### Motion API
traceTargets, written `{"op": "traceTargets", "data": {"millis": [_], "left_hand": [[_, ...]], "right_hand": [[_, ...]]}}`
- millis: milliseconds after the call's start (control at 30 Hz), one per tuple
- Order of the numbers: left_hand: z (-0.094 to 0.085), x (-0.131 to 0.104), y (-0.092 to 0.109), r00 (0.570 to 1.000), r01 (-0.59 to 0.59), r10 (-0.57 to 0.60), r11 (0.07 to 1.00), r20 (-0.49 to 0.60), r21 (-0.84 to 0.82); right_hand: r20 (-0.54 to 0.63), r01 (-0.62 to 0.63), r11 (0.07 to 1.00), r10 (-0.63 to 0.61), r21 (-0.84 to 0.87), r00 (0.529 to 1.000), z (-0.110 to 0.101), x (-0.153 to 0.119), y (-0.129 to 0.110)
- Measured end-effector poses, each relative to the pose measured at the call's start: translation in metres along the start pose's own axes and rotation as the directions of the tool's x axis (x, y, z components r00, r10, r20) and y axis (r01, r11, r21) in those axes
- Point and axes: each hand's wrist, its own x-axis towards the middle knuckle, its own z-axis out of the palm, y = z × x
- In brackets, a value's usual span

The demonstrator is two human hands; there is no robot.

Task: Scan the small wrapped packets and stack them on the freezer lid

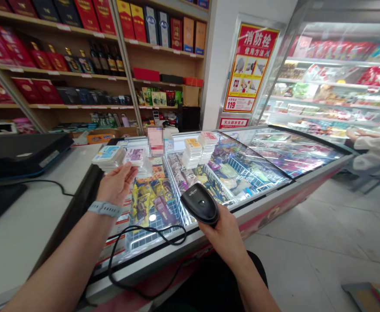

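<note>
My right hand [224, 234] is wrapped round a black handheld barcode scanner [201, 203], its rounded head pointing forward and left above the freezer's glass. A black cable [112, 255] loops across the glass. My left hand [116, 182], with a pale watch strap at the wrist, reaches to the near side of a stack of clear packs with purple labels [136, 157]. Its fingers are loosely extended at the stack, and whether they press on it I cannot tell. Directly left of that stack stand blue-labelled packs [108, 156].
Yellow-labelled packs [192, 149] and red-labelled packs [208, 143] are stacked farther along the chest freezer [258, 208], which has wire baskets of wrapped goods inside. A counter [11, 255] adjoins on the left. Shelves of boxes and bottles stand behind. A person's sleeve [377, 151] shows at right.
</note>
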Motion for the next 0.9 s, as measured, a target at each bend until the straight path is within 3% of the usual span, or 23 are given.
{"op": "traceTargets", "data": {"millis": [233,300,400,500,567,767,900], "left_hand": [[0.002,0.001,0.001,0.998,0.021,-0.011,0.985,-0.058,0.173],[0.002,-0.007,0.000,0.999,0.033,-0.034,0.963,-0.002,0.266],[0.012,-0.023,-0.007,0.980,0.000,-0.084,0.906,0.180,0.423],[0.041,-0.034,-0.017,0.930,-0.077,-0.132,0.843,0.344,0.532],[0.069,-0.034,-0.025,0.908,-0.103,-0.168,0.800,0.385,0.592],[0.152,-0.009,-0.050,0.918,-0.014,-0.253,0.751,0.307,0.660],[0.183,0.000,-0.056,0.912,0.100,-0.344,0.715,0.223,0.692]], "right_hand": [[-0.028,-0.003,1.000,0.003,-0.002,1.000,-0.007,-0.004,0.003],[-0.045,-0.012,1.000,0.012,-0.007,0.999,-0.009,-0.005,0.005],[-0.068,-0.035,0.999,0.034,-0.007,0.997,-0.014,-0.007,0.008],[-0.110,-0.062,0.998,0.060,-0.011,0.992,-0.020,-0.012,0.012],[-0.132,-0.071,0.997,0.071,0.003,0.989,-0.024,-0.017,0.015],[-0.169,-0.135,0.990,0.139,0.037,0.976,-0.038,-0.031,0.024],[-0.180,-0.148,0.988,0.153,0.039,0.972,-0.047,-0.038,0.028]]}}
